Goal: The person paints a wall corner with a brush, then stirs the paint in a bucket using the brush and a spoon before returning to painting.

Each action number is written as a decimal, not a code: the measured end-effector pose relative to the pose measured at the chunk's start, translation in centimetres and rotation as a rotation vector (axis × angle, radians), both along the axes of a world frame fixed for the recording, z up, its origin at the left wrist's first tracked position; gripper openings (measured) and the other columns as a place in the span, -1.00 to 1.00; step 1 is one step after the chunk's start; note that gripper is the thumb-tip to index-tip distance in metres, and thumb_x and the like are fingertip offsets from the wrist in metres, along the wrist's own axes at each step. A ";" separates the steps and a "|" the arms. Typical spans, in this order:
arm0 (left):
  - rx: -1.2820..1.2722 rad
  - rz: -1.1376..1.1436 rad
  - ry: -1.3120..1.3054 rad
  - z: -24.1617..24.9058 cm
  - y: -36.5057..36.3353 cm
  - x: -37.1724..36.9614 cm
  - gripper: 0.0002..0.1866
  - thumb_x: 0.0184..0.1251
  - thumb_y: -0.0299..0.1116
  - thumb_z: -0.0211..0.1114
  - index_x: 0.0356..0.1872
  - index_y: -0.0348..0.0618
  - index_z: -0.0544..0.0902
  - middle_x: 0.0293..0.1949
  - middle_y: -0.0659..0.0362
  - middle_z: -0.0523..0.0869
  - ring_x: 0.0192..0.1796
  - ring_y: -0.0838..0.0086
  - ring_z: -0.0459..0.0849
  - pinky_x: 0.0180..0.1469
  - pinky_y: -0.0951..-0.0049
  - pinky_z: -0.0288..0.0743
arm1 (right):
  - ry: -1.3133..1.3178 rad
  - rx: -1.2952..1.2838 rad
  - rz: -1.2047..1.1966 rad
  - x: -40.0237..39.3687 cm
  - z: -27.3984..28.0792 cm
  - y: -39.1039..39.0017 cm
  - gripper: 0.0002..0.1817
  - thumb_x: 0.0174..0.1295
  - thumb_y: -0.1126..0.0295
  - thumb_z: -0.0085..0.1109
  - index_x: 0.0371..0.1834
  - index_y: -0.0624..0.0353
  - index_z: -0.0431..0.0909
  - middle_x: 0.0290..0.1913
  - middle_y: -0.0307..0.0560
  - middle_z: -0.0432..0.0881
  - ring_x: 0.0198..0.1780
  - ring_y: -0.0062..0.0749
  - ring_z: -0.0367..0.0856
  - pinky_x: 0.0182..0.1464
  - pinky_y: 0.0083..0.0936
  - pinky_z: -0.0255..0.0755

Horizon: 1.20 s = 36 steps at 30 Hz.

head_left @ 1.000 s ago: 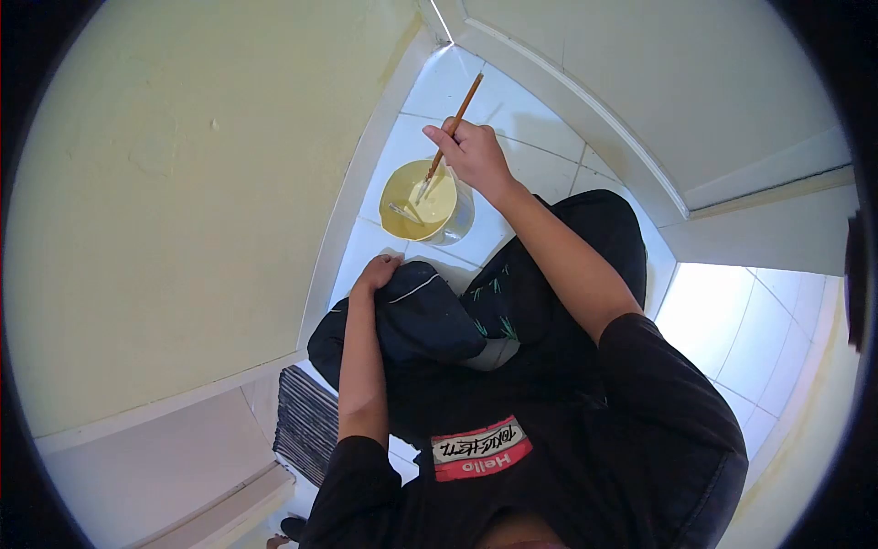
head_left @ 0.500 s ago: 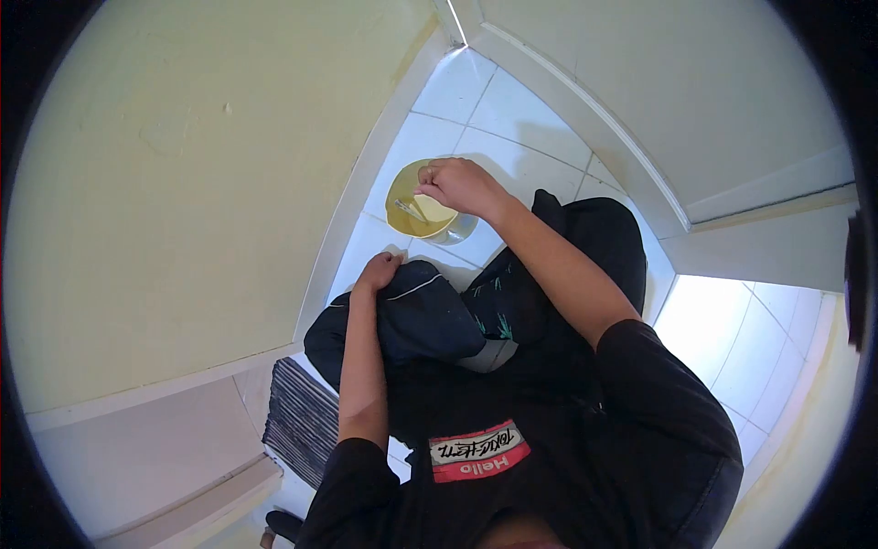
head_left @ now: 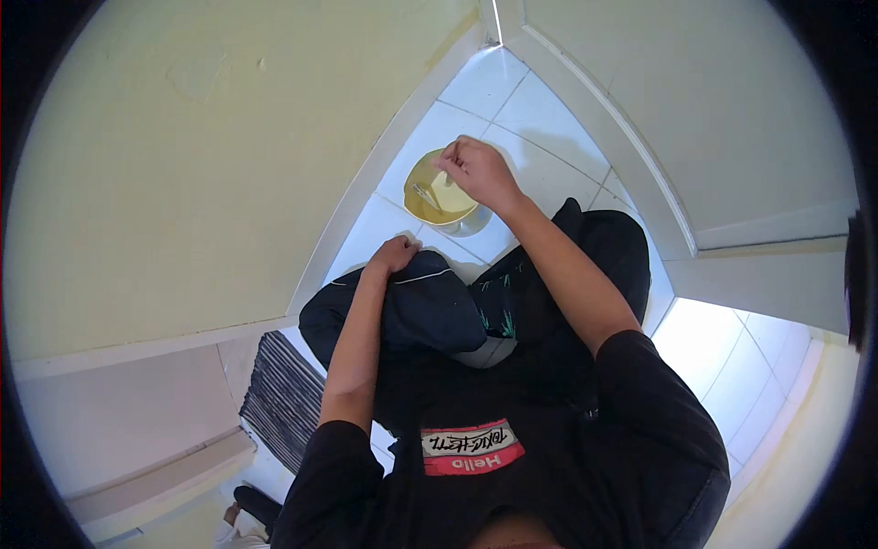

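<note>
A yellowish bucket (head_left: 416,206) stands on the white tiled floor in front of my crossed legs. Inside it are pale yellow contents and a thin light-coloured utensil (head_left: 426,196) leaning at the left. My right hand (head_left: 478,172) is over the bucket's right rim, fingers pinched together; whatever they hold is too small to make out. Beside my knee rests my left hand (head_left: 395,253), its fingers curled near the floor; nothing can be made out in it.
A yellowish wall (head_left: 201,183) rises on the left and a white door (head_left: 713,119) on the right. Behind my left side lies a dark striped mat (head_left: 283,398). Part of another person (head_left: 245,526) shows at the bottom left.
The view has shifted slightly. My right hand has risen a little relative to the bucket, toward its far right rim. My left hand stays beside my knee.
</note>
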<state>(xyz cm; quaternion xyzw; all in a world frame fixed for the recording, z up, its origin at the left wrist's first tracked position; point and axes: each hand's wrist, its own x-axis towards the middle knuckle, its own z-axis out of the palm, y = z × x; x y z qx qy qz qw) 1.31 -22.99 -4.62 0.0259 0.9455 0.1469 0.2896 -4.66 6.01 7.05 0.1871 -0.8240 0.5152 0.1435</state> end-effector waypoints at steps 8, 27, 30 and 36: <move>0.206 0.246 -0.027 1.1 -1.4 -0.5 -0.52 0.44 0.01 0.21 -0.08 -0.31 0.70 -0.14 -0.08 0.79 -0.07 0.18 0.74 0.05 0.25 0.56 | -0.001 -0.627 -0.055 0.4 0.9 -1.2 -0.72 0.53 0.29 0.12 -0.25 0.30 0.62 -0.36 -0.16 0.59 -0.30 -0.46 0.58 -0.18 -0.49 0.48; 1.246 0.519 0.019 9.2 5.0 -10.6 -0.57 0.63 0.03 -0.02 0.05 -0.07 0.65 -0.02 0.12 0.79 0.06 0.40 0.73 0.16 0.34 0.51 | -0.056 -0.480 0.095 -1.6 4.3 -7.1 -0.59 0.63 0.30 -0.11 -0.48 0.19 0.39 -0.55 -0.28 0.41 -0.51 -0.67 0.30 -0.45 -0.60 0.20; 1.312 0.464 -0.002 9.3 4.2 -10.7 -0.55 0.63 0.06 -0.02 0.05 -0.07 0.66 -0.02 0.14 0.79 0.06 0.41 0.73 0.16 0.35 0.50 | -0.200 -0.550 0.151 -1.9 3.9 -8.5 -0.58 0.64 0.28 -0.14 -0.47 0.18 0.39 -0.55 -0.25 0.43 -0.51 -0.66 0.32 -0.46 -0.62 0.20; 1.198 0.484 0.006 8.3 3.4 -11.5 -0.56 0.61 0.06 0.01 0.01 -0.07 0.67 -0.06 0.19 0.80 0.04 0.47 0.72 0.12 0.37 0.49 | -0.339 -0.390 0.178 -1.1 5.7 -6.7 -0.54 0.65 0.23 -0.17 -0.50 0.19 0.36 -0.59 -0.21 0.40 -0.56 -0.62 0.30 -0.49 -0.64 0.13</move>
